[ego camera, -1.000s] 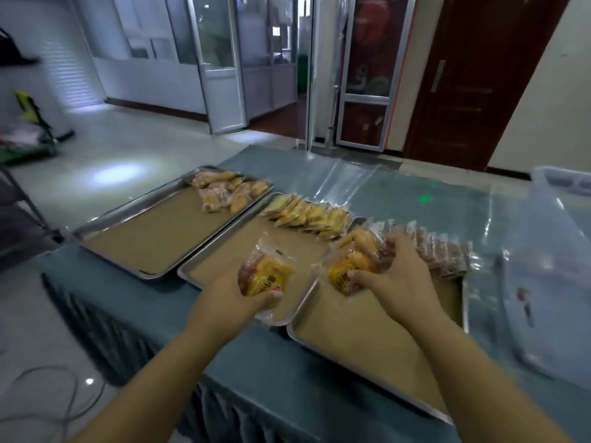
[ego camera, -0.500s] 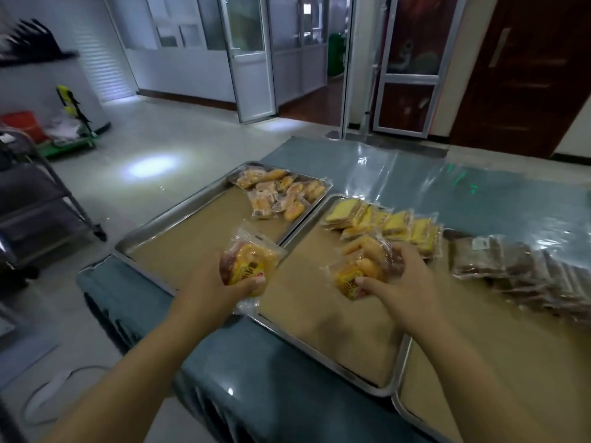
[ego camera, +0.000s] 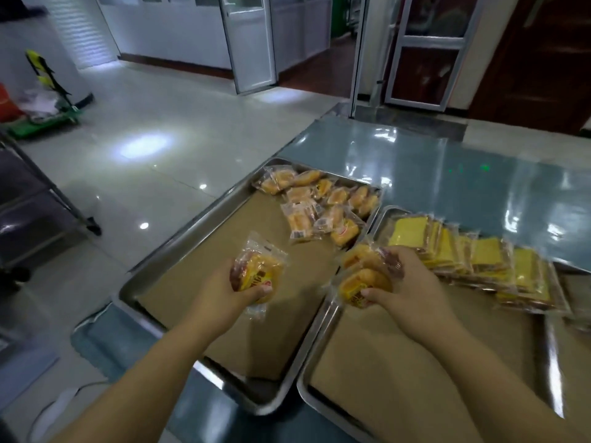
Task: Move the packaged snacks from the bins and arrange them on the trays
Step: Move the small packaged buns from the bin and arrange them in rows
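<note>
Head view: a clear-wrapped packet of orange-yellow bun point(ego camera: 257, 271) sits in the left hand point(ego camera: 230, 292). The fingers curl under it and the thumb clamps its near edge, just above the brown paper lining of the left steel tray point(ego camera: 179, 244). The right hand point(ego camera: 412, 289) grips at least two similar bun packets point(ego camera: 364, 278), fingers wrapped over the top and thumb pressing the front. They hang over the seam where that tray meets the middle steel tray point(ego camera: 315, 343).

A second ago the left hand was over the middle tray and the right over the third tray. Both have since travelled leftward with the same loads and the same grips. I judge these packets are bound for the heap of matching bun packets point(ego camera: 319, 203) at the far end of the left steel tray. Nothing is released yet, so setting down looks like the next step.

A leaning row of yellow cake slices in clear wrap point(ego camera: 463, 251) fills the far part of the middle steel tray. The third tray's rim point(ego camera: 550, 346) shows at the right edge. All rest on the teal counter point(ego camera: 447, 174) under a glossy clear sheet. No bin is in view.

The left packet carries dark lettering on a yellow band with a red patch, too blurred to read. White stickers on the heap are equally illegible.
</note>
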Demonstrator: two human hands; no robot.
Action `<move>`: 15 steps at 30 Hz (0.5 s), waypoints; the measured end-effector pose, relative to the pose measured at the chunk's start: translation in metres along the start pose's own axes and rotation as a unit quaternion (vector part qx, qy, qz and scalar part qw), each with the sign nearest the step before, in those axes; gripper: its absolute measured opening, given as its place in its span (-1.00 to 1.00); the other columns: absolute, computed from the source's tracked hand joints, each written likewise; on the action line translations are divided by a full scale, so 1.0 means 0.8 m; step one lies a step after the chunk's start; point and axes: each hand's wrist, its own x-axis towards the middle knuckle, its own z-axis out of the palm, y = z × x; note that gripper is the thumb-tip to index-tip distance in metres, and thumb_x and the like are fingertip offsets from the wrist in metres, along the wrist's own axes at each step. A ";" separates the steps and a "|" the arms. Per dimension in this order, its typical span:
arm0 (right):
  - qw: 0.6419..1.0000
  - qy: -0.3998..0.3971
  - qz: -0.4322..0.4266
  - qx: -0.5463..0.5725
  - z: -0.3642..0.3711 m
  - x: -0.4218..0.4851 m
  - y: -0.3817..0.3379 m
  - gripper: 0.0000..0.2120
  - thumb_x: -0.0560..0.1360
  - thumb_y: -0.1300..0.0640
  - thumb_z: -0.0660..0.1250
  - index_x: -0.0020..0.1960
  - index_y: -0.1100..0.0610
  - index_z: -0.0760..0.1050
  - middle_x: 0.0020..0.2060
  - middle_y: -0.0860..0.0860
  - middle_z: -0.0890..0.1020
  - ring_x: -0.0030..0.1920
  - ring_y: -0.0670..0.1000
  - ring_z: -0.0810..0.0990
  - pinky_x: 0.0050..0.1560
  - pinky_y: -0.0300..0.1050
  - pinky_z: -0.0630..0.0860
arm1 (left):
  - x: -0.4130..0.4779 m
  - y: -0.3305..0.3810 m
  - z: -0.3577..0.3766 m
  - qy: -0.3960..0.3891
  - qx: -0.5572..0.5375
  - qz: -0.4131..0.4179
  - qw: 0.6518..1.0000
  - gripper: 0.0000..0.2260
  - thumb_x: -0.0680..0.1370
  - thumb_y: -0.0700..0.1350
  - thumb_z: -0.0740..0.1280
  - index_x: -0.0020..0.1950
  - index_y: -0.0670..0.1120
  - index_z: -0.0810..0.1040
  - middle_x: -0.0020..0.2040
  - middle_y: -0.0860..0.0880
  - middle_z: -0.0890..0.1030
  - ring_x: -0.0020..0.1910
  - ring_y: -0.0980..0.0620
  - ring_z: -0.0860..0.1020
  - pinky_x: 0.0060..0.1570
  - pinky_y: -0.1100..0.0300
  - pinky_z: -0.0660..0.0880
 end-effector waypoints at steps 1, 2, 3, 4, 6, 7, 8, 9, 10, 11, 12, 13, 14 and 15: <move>1.000 -0.001 0.004 0.003 0.013 0.012 -0.008 -0.44 0.28 0.16 0.57 0.13 -0.14 0.37 -0.01 -0.22 0.55 0.03 -0.19 0.52 -0.07 -0.23 0.46 | 0.019 -0.007 -0.009 -0.008 0.001 0.002 1.000 -0.68 0.32 0.00 0.53 -0.03 0.09 0.49 -0.15 0.08 0.65 -0.20 0.20 0.62 -0.26 0.32 0.48; 1.000 -0.003 0.009 0.005 0.027 0.024 -0.016 -0.45 0.28 0.16 0.57 0.12 -0.15 0.37 -0.01 -0.22 0.55 0.03 -0.21 0.52 -0.06 -0.22 0.47 | 0.037 -0.014 -0.019 -0.017 0.004 0.006 1.000 -0.68 0.32 0.01 0.52 -0.01 0.10 0.49 -0.14 0.09 0.65 -0.20 0.22 0.62 -0.27 0.35 0.47; 1.000 -0.004 0.012 0.002 0.043 0.036 -0.024 -0.45 0.28 0.16 0.56 0.11 -0.16 0.37 -0.02 -0.22 0.55 0.03 -0.22 0.52 -0.04 -0.21 0.48 | 0.057 -0.022 -0.028 -0.024 0.004 0.011 1.000 -0.67 0.33 0.01 0.52 0.00 0.11 0.48 -0.14 0.10 0.65 -0.20 0.25 0.62 -0.31 0.39 0.47; 1.000 -0.004 0.018 -0.002 0.058 0.047 -0.032 -0.45 0.28 0.16 0.56 0.10 -0.19 0.35 -0.02 -0.24 0.55 0.03 -0.23 0.52 -0.01 -0.21 0.49 | 0.077 -0.030 -0.036 -0.032 0.000 0.012 0.999 -0.66 0.32 0.01 0.52 0.03 0.10 0.48 -0.13 0.09 0.65 -0.20 0.26 0.61 -0.35 0.42 0.47; 0.999 -0.003 0.036 -0.001 0.087 0.072 -0.048 -0.41 0.28 0.15 0.56 0.15 -0.19 0.34 0.02 -0.24 0.53 0.07 -0.22 0.52 0.08 -0.16 0.49 | 0.115 -0.043 -0.054 -0.047 0.001 0.003 0.999 -0.64 0.32 0.01 0.52 0.03 0.09 0.48 -0.14 0.09 0.66 -0.22 0.28 0.61 -0.40 0.44 0.46; 0.999 -0.003 0.046 -0.003 0.101 0.087 -0.056 -0.39 0.29 0.15 0.56 0.21 -0.15 0.35 0.04 -0.24 0.52 0.09 -0.19 0.51 0.11 -0.14 0.48 | 0.134 -0.048 -0.062 -0.057 0.009 0.001 0.998 -0.65 0.32 0.03 0.52 0.02 0.09 0.48 -0.15 0.11 0.66 -0.23 0.28 0.61 -0.38 0.41 0.47; 0.998 -0.009 0.058 -0.008 0.114 0.101 -0.064 -0.36 0.29 0.13 0.55 0.26 -0.12 0.33 0.04 -0.25 0.50 0.10 -0.19 0.50 0.10 -0.17 0.48 | 0.152 -0.054 -0.070 -0.068 0.022 -0.001 0.997 -0.67 0.32 0.05 0.51 0.00 0.10 0.48 -0.16 0.13 0.66 -0.25 0.27 0.61 -0.34 0.34 0.50; 0.997 -0.018 0.069 -0.010 0.126 0.115 -0.072 -0.35 0.30 0.12 0.55 0.28 -0.11 0.32 0.02 -0.26 0.49 0.09 -0.19 0.49 0.04 -0.23 0.48 | 0.168 -0.059 -0.077 -0.078 0.035 -0.002 0.996 -0.67 0.32 0.06 0.51 -0.01 0.12 0.48 -0.16 0.14 0.65 -0.24 0.25 0.62 -0.27 0.26 0.52; 0.996 -0.028 0.080 -0.011 0.136 0.130 -0.079 -0.35 0.31 0.12 0.55 0.28 -0.10 0.32 0.02 -0.25 0.49 0.08 -0.19 0.50 -0.05 -0.31 0.47 | 0.184 -0.064 -0.084 -0.086 0.044 -0.002 0.995 -0.67 0.32 0.07 0.50 0.00 0.13 0.47 -0.15 0.14 0.65 -0.21 0.22 0.62 -0.23 0.21 0.53; 0.995 -0.040 0.088 -0.010 0.146 0.145 -0.087 -0.37 0.31 0.13 0.54 0.27 -0.10 0.32 0.04 -0.23 0.50 0.08 -0.17 0.51 -0.12 -0.36 0.44 | 0.201 -0.068 -0.089 -0.088 0.052 -0.001 0.995 -0.67 0.33 0.08 0.50 0.01 0.13 0.46 -0.12 0.13 0.64 -0.17 0.20 0.61 -0.19 0.18 0.53; 0.994 -0.051 0.094 -0.015 0.157 0.161 -0.092 -0.39 0.31 0.14 0.54 0.25 -0.09 0.33 0.07 -0.19 0.50 0.09 -0.14 0.51 -0.13 -0.36 0.45 | 0.218 -0.072 -0.093 -0.089 0.064 0.002 0.994 -0.66 0.33 0.09 0.49 0.02 0.14 0.45 -0.10 0.12 0.62 -0.14 0.17 0.60 -0.17 0.16 0.53; 0.993 -0.060 0.097 -0.027 0.167 0.177 -0.097 -0.41 0.30 0.15 0.54 0.23 -0.07 0.34 0.10 -0.14 0.50 0.10 -0.10 0.52 -0.09 -0.31 0.48 | 0.234 -0.074 -0.094 -0.091 0.079 0.005 0.993 -0.64 0.33 0.10 0.49 0.03 0.13 0.43 -0.08 0.12 0.61 -0.12 0.15 0.59 -0.15 0.14 0.53; 0.992 -0.069 0.100 -0.046 0.177 0.193 -0.100 -0.39 0.30 0.16 0.54 0.25 -0.04 0.35 0.13 -0.10 0.49 0.10 -0.07 0.52 -0.04 -0.23 0.52 | 0.250 -0.076 -0.095 -0.094 0.095 0.006 0.991 -0.64 0.34 0.11 0.49 0.03 0.13 0.41 -0.07 0.12 0.59 -0.10 0.13 0.58 -0.11 0.10 0.53; 0.989 -0.080 0.106 -0.066 0.186 0.209 -0.102 -0.37 0.30 0.16 0.54 0.29 -0.03 0.35 0.16 -0.06 0.48 0.10 -0.04 0.52 0.00 -0.16 0.54 | 0.266 -0.078 -0.094 -0.098 0.105 0.006 0.990 -0.64 0.35 0.10 0.49 0.03 0.14 0.39 -0.07 0.12 0.58 -0.10 0.12 0.57 -0.09 0.07 0.54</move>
